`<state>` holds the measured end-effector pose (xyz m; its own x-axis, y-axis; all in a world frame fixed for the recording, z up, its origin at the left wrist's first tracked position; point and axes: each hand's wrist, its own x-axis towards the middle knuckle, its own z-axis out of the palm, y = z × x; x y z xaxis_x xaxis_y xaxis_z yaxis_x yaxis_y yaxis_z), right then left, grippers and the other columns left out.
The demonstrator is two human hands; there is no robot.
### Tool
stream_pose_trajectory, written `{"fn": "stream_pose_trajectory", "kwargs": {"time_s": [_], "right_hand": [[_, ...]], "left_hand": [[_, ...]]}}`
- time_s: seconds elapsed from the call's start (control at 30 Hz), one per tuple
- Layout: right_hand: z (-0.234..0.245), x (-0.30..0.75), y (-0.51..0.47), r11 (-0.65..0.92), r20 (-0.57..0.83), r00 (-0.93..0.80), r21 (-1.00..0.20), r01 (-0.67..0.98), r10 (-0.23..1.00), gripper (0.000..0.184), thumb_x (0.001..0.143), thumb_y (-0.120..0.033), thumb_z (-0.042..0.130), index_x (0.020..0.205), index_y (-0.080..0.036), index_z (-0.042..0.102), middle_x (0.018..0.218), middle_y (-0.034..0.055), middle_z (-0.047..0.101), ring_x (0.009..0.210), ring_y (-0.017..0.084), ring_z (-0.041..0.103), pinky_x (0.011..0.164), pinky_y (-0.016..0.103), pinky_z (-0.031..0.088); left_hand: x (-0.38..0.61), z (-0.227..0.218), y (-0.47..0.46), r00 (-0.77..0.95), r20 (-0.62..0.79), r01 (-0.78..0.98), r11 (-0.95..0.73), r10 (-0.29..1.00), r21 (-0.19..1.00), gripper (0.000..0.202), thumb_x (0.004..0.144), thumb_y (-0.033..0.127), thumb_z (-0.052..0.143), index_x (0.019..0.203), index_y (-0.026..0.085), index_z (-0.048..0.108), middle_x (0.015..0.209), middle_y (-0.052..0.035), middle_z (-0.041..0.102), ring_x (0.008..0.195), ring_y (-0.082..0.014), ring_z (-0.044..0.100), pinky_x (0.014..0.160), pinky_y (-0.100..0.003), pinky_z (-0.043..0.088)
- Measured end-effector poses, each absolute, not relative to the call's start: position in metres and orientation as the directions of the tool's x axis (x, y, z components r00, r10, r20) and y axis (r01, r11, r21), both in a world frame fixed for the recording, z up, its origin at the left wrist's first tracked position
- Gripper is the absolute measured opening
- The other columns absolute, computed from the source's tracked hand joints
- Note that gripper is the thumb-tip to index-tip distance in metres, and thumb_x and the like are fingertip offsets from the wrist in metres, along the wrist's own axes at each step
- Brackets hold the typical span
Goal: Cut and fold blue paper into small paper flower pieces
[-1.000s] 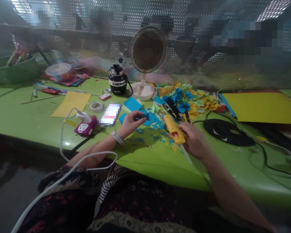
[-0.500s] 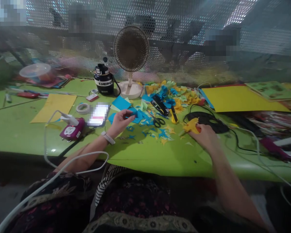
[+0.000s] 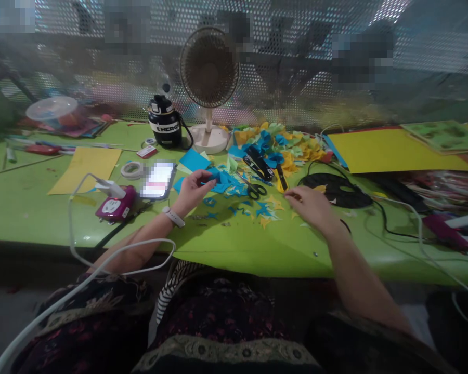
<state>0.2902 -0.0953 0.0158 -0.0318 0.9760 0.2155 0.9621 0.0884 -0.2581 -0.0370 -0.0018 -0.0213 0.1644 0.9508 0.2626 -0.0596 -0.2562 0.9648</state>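
Note:
My left hand (image 3: 197, 191) is closed, thumb and fingertips pinched at a piece of blue paper (image 3: 216, 175) over a pile of blue paper pieces (image 3: 228, 186). My right hand (image 3: 314, 206) has its fingers drawn together, with the tips at the lower end of a yellow-and-black cutter knife (image 3: 283, 183). Whether anything is between those fingertips is too small to make out. Black-handled scissors (image 3: 256, 192) and a black stapler (image 3: 258, 163) lie between the hands. Just behind my right hand, a yellow paper piece (image 3: 320, 188) rests on a round black object (image 3: 345, 193).
Crumpled paper flowers (image 3: 292, 143) are heaped behind the stapler. A fan (image 3: 209, 67), a black bottle (image 3: 166, 127), a tape roll (image 3: 132, 170), a phone (image 3: 158, 179) and a purple power adapter (image 3: 117, 204) stand around. A white cable (image 3: 140, 244) loops over my left forearm.
My right hand has let go of the yellow-orange paper piece and moved left to the cutter knife. My left hand stays at the blue paper. The view has shifted slightly.

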Motion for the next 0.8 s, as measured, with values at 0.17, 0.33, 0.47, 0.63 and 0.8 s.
{"fn": "stream_pose_trajectory", "kwargs": {"time_s": [0.17, 0.33, 0.47, 0.63, 0.8], "right_hand": [[0.026, 0.263, -0.079, 0.187, 0.057, -0.178, -0.242, 0.952, 0.982, 0.015, 0.088, -0.024, 0.056, 0.084, -0.022, 0.071, 0.089, 0.0061, 0.075, 0.078, 0.023, 0.066, 0.063, 0.031, 0.040], [0.037, 0.248, -0.070, 0.293, -0.041, -0.312, -0.245, 0.924, 0.949, 0.015, 0.089, -0.022, 0.056, 0.087, -0.022, 0.071, 0.093, 0.0059, 0.075, 0.082, 0.022, 0.066, 0.066, 0.030, 0.041], [0.039, 0.229, -0.066, 0.445, -0.112, -0.481, -0.247, 0.861, 0.869, 0.013, 0.090, -0.023, 0.057, 0.092, -0.021, 0.070, 0.096, 0.0061, 0.073, 0.086, 0.021, 0.065, 0.069, 0.030, 0.042], [0.030, 0.207, -0.065, 0.545, -0.089, -0.567, -0.187, 0.817, 0.819, 0.020, 0.087, -0.019, 0.060, 0.106, -0.023, 0.068, 0.103, 0.0063, 0.070, 0.088, 0.021, 0.064, 0.068, 0.029, 0.042], [0.018, 0.198, -0.063, 0.532, -0.113, -0.544, -0.123, 0.838, 0.831, 0.016, 0.086, -0.014, 0.058, 0.096, -0.022, 0.068, 0.096, 0.0061, 0.069, 0.085, 0.021, 0.064, 0.064, 0.028, 0.040]], "left_hand": [[-0.039, -0.022, 0.002, 0.133, 0.253, -0.100, -0.241, 0.958, 0.965, 0.027, 0.070, 0.030, 0.080, 0.087, 0.015, 0.066, 0.074, -0.0021, 0.071, 0.066, -0.0114, 0.066, 0.065, -0.025, 0.054], [-0.037, -0.021, 0.004, 0.092, 0.234, -0.169, -0.217, 0.968, 0.962, 0.027, 0.071, 0.030, 0.079, 0.089, 0.015, 0.065, 0.077, -0.0009, 0.071, 0.068, -0.0108, 0.066, 0.070, -0.026, 0.058], [-0.036, -0.020, 0.003, 0.079, 0.208, -0.196, -0.189, 0.975, 0.962, 0.026, 0.072, 0.027, 0.078, 0.089, 0.015, 0.064, 0.079, -0.0011, 0.070, 0.070, -0.0100, 0.066, 0.072, -0.026, 0.058], [-0.036, -0.024, 0.004, 0.099, 0.196, -0.165, -0.178, 0.976, 0.970, 0.025, 0.074, 0.028, 0.077, 0.091, 0.014, 0.063, 0.078, -0.0011, 0.069, 0.070, -0.0109, 0.066, 0.072, -0.027, 0.058], [-0.036, -0.022, 0.002, 0.125, 0.200, -0.161, -0.179, 0.972, 0.971, 0.027, 0.076, 0.023, 0.075, 0.098, 0.016, 0.061, 0.081, -0.0013, 0.067, 0.072, -0.0117, 0.067, 0.073, -0.027, 0.058]]}}
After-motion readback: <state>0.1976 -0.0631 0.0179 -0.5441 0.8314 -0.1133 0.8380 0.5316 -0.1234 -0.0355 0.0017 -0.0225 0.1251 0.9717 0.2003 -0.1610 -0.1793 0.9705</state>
